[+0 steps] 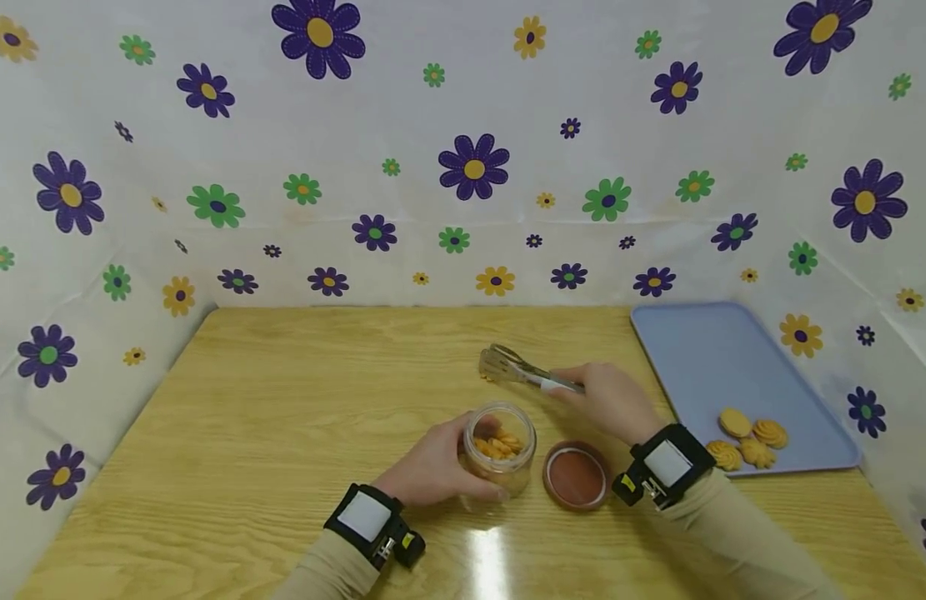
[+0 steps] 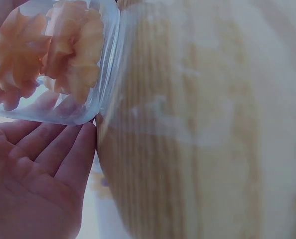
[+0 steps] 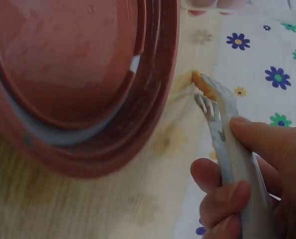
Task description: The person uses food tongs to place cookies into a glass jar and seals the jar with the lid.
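Observation:
My left hand [image 1: 436, 467] holds a clear jar [image 1: 500, 477] upright, thumb and fingers round its side. Inside are several golden cookies [image 2: 73, 50], seen close through the wall in the left wrist view. In my right hand [image 1: 608, 400] is a pair of metal tongs [image 1: 518, 367], pinched between thumb and fingers. The tong ends lie low over the table beyond the jar. A cookie [image 3: 204, 88] shows at the tong tips in the right wrist view; whether they squeeze it I cannot tell. Between the jar and my right wrist lies a reddish-brown lid [image 1: 578, 477].
A blue tray [image 1: 733, 358] lies on the right of the wooden table [image 1: 282, 400], with several cookies [image 1: 757, 450] at its near end. A flowered white cloth [image 1: 402, 108] stands behind the table and along both sides.

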{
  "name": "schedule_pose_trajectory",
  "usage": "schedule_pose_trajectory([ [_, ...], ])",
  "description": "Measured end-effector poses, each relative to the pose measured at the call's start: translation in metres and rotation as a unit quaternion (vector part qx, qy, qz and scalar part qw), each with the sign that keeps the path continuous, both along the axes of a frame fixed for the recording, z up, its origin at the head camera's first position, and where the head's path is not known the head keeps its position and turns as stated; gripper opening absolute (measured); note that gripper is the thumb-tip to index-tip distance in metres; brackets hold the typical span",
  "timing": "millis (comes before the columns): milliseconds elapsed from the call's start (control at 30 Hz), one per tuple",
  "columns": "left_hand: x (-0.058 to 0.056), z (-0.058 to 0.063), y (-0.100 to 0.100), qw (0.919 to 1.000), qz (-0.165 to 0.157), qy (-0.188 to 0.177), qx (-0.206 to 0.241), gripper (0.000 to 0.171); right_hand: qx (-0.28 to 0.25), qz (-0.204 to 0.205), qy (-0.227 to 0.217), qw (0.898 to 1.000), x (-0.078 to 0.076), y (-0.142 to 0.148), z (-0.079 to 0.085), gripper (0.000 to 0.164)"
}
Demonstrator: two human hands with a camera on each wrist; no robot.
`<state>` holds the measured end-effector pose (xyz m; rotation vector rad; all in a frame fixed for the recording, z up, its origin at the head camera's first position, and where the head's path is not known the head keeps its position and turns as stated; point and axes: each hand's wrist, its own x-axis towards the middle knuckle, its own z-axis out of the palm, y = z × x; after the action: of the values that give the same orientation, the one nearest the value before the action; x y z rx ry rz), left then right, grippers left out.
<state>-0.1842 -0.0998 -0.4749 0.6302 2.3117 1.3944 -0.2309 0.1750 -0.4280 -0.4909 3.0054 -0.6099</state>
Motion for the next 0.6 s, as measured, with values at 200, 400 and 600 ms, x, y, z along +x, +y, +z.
schedule_pose_trajectory([
  [200,0.0,0.002,0.0,1.0,-0.002,-0.002,-0.002,0.089,-0.073,-0.005,0.05,0.996,0.021,0.007,0.02,0.038],
  [400,0.003,0.001,0.0,1.0,0.001,-0.002,0.003,0.09,-0.193,0.007,0.169,0.967,0.063,0.032,0.093,0.038],
  [600,0.003,0.002,0.002,1.0,-0.003,-0.002,0.007,0.089,-0.184,-0.008,0.26,0.948,0.112,0.047,0.134,0.051],
])
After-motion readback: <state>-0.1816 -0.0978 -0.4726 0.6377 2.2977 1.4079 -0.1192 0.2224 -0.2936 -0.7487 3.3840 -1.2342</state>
